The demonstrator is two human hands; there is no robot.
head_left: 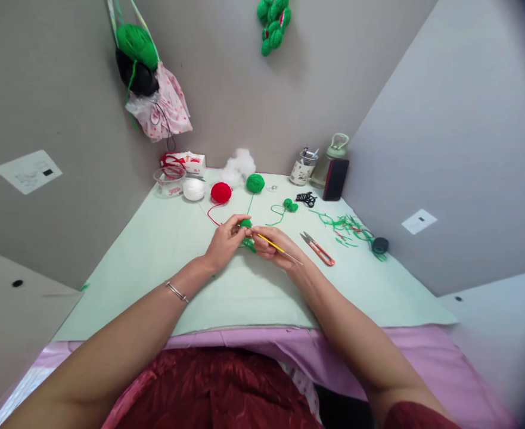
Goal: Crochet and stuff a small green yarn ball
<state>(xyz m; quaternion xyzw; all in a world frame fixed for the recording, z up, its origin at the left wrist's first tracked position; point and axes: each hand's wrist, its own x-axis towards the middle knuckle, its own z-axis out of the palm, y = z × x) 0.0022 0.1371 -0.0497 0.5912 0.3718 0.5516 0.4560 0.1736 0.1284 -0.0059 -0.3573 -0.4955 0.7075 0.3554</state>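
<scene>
My left hand (225, 241) pinches a small green crocheted piece (246, 225) over the middle of the pale green table mat (164, 250). My right hand (275, 247) is closed on a yellow crochet hook (276, 246) whose tip meets the green piece. A green strand runs from the work up to a green yarn ball (255, 183). Beside that ball lie a red yarn ball (221, 192) and a white yarn ball (193, 189). Another small green crocheted piece (290, 205) lies beyond my right hand.
Red-handled snips (318, 248) lie right of my hands, with green yarn scraps (347, 226) and a black tape roll (380, 245) beyond. At the back stand white stuffing (239, 164), a clear bowl (170, 179), a pen cup (302, 170), a green bottle (331, 161). Bags hang on the wall (146, 77).
</scene>
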